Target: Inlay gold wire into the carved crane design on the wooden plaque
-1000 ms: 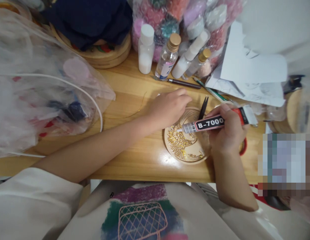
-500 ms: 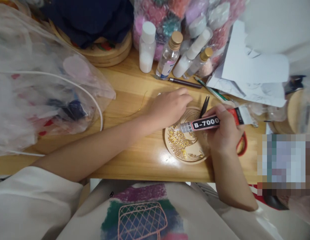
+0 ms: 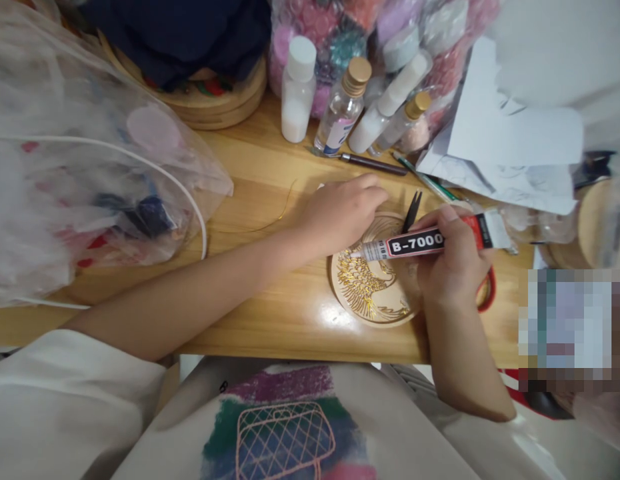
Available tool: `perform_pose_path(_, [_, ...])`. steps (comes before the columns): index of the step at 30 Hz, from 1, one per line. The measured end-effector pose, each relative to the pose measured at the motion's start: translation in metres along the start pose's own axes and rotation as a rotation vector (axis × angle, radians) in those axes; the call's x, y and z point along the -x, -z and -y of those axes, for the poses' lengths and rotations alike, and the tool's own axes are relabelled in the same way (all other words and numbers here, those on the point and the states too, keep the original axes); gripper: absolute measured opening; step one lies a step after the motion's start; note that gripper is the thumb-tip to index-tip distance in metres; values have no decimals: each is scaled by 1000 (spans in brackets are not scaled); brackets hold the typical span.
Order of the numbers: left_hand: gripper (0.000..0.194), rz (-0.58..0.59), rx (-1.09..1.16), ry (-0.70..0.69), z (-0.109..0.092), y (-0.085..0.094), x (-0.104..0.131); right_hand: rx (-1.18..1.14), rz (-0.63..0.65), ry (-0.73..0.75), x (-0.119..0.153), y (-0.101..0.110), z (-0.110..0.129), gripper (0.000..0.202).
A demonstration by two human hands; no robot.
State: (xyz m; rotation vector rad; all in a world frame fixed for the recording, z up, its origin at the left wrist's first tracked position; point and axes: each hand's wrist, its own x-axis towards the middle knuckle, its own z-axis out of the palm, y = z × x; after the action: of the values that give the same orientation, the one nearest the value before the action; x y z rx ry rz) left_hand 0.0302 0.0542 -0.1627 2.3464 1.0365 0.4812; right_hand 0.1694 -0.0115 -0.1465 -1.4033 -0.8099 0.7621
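My right hand (image 3: 455, 260) is closed round a glue tube (image 3: 415, 243) marked B-7000, its nozzle pointing left, down at a round wooden disc (image 3: 409, 313). Gold wire (image 3: 363, 285) in a bird-like pattern covers much of the disc's left part. Black tweezers (image 3: 413, 210) poke out beyond the tube beside my right fingers; whether the hand grips them too I cannot tell. At the disc's upper left edge lies my left hand (image 3: 347, 212), fingers curled together, the fingertips hidden from view. A thin gold wire (image 3: 283, 215) trails on the table left of it.
Several bottles (image 3: 340, 110) stand at the back, with a dark pen-like tool (image 3: 374, 164) before them. Clear plastic bags (image 3: 65, 200) and a white cable (image 3: 180, 187) cover the left. Papers (image 3: 515, 133) lie back right; red scissor handles (image 3: 487, 290) show beside my right wrist.
The view has shifted slightly. Both hands keep nearly the same place, and the glue tube's nozzle stays over the upper left part of the disc.
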Motion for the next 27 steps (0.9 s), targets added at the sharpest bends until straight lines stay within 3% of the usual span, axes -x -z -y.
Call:
perform_pose_path(8, [29,5,-24,9,-1,0,0,-22,-52,13,-3,0,1,21])
perform_pose_path(15, [29,26,-12,15,-2,1,0,54,-1,2,0,1,2,19])
perform_pose_path(27, [29,4,-15,-1,0,0,1,6,-41,14,-5,0,5,22])
